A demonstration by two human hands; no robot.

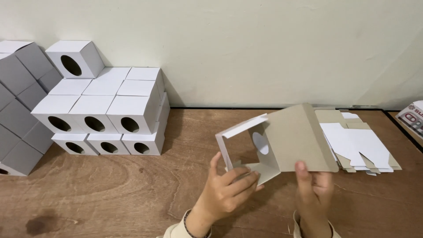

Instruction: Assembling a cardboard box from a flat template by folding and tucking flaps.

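Gripping a half-folded box, both hands pinch its flaps; squeezing could crease the flap at one o'clock.

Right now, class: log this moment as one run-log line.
left hand: holds half-folded box | right hand: grips its flap | flat blanks: right | finished boxes: left

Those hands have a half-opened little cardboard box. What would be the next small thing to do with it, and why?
Probably fold the big grey flap down over the open box. The left hand steadies the box's lower edge, the right hand pinches the flap's edge, and the flap stands open, unlike the closed white boxes stacked by the wall.
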